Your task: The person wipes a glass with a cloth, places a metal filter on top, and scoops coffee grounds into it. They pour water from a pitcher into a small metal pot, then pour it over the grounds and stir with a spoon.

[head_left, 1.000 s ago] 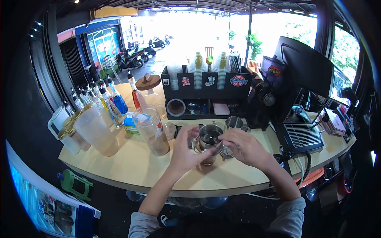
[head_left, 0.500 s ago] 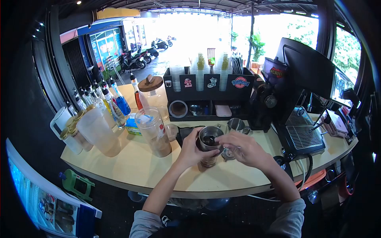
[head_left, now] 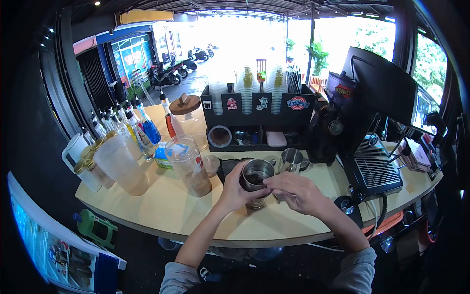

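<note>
My left hand (head_left: 235, 188) is wrapped round a metal pitcher (head_left: 258, 168) with a handle on its far side. The pitcher is tilted a little, and something dark shows inside it. Below it a glass (head_left: 256, 203) is partly hidden by the pitcher and my hand. With fingers pinched together, my right hand (head_left: 296, 191) is at the pitcher's right rim; what it grips is hidden. A second metal pitcher (head_left: 291, 159) stands just beyond my right hand. Left of my left hand is a tall clear jug (head_left: 188, 169) with brown contents.
A black organizer (head_left: 259, 117) holding stacked plastic cups stands at the back. Syrup bottles (head_left: 142, 125) and a frosted pitcher (head_left: 120, 164) occupy the left. On the right are a coffee grinder (head_left: 338, 93) and an espresso machine (head_left: 374, 166). The counter's curved edge (head_left: 235, 241) is nearest me.
The metal pitcher has shifted slightly down and tips more toward me, showing more of its inside wall. My right hand has dropped a little, staying by the rim.
</note>
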{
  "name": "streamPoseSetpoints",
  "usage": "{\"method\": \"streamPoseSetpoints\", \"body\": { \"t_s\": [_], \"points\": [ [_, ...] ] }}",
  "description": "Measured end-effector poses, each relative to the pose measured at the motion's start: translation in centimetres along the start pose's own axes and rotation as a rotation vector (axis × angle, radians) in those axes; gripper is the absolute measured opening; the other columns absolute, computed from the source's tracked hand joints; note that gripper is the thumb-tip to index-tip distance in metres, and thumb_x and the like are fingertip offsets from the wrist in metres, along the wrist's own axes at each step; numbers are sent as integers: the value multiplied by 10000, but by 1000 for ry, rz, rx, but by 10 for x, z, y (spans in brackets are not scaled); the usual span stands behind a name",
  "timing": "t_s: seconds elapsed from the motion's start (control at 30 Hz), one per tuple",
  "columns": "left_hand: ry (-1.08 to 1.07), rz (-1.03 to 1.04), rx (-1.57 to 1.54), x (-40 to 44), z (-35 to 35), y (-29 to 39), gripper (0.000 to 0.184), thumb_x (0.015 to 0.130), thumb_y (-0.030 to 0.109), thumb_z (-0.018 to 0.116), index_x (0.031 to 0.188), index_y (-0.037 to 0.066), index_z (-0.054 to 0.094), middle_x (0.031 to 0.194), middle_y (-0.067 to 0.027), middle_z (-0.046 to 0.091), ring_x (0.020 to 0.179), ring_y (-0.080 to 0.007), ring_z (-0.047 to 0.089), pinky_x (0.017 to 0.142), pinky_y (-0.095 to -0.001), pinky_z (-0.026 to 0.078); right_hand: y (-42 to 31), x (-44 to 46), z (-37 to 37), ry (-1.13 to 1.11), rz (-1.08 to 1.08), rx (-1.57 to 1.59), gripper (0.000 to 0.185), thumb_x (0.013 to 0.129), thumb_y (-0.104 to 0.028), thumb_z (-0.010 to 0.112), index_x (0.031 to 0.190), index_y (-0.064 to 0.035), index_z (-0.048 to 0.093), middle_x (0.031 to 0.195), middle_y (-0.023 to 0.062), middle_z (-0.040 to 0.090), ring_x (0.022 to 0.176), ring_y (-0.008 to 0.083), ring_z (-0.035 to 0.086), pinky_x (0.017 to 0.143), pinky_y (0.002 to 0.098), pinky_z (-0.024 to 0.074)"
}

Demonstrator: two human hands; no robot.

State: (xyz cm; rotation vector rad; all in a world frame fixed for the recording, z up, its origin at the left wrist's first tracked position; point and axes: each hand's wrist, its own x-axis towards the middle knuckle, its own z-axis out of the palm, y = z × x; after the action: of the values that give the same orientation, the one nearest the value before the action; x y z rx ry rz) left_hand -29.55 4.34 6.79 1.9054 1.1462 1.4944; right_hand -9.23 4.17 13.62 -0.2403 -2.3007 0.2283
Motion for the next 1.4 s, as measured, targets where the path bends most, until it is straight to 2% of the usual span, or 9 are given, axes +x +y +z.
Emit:
{"method": "streamPoseSetpoints", "body": {
  "t_s": [0.2,0.27,0.4,0.5,0.7,1.13,1.23,1.3,1.4],
  "points": [
    [-31,-3,-84,0,-2,-2,734,583,186,872,1188,12,494,1099,-106,604,1021,-199,594,922,-340,458,2,5,2,83,-90,-105,187,799,-42,648,977,-4,604,1012,122,638,880,283,635,717,354,547],
    [-30,-16,-97,-1,-3,-5,720,589,164,863,1188,11,494,1093,-104,606,1026,-197,593,925,-338,456,-4,3,7,-39,-113,-72,211,769,-33,661,970,-6,604,1019,121,633,883,282,636,715,352,549],
    [-31,-21,-109,0,-2,4,717,592,149,855,1193,11,488,1095,-103,605,1030,-194,590,928,-334,452,2,2,0,10,-13,-80,183,801,-59,654,976,-23,612,1006,113,635,867,285,635,703,350,547],
    [-41,-56,-117,1,-3,6,721,594,151,855,1196,13,485,1103,-103,604,1034,-190,588,930,-331,449,0,-1,2,10,-20,25,174,823,-86,649,985,-33,612,1016,104,636,858,279,637,688,349,548],
    [9,-35,-169,5,-3,11,754,587,148,865,1215,27,465,1110,-98,603,1041,-180,584,941,-328,447,2,-4,-2,43,9,-47,159,826,-105,651,970,-42,627,1036,86,637,850,266,639,689,344,548],
    [-76,68,-117,22,-6,8,805,577,125,852,1257,58,427,1160,-86,579,1079,-187,563,960,-325,431,8,-2,-14,101,80,70,136,831,-62,642,955,-9,633,1012,102,653,869,231,652,700,301,546],
    [-100,91,-138,24,-8,5,815,577,119,844,1271,62,422,1193,-92,562,1109,-196,550,977,-328,420,9,-4,-17,62,179,265,129,868,-31,586,985,8,621,1034,116,643,901,200,648,739,310,546],
    [-108,90,-146,24,-9,4,822,573,114,840,1278,65,418,1216,-97,549,1131,-202,538,991,-331,411,13,-6,-16,131,331,536,147,914,-38,513,1029,22,582,1058,132,623,953,185,621,822,326,523],
    [-136,98,-145,27,-13,3,843,564,107,834,1293,70,410,1259,-108,521,1180,-221,508,1020,-348,387,17,-2,-17,167,384,674,182,949,-67,445,1085,30,520,1073,146,605,996,178,596,888,334,489]
  ]
}}
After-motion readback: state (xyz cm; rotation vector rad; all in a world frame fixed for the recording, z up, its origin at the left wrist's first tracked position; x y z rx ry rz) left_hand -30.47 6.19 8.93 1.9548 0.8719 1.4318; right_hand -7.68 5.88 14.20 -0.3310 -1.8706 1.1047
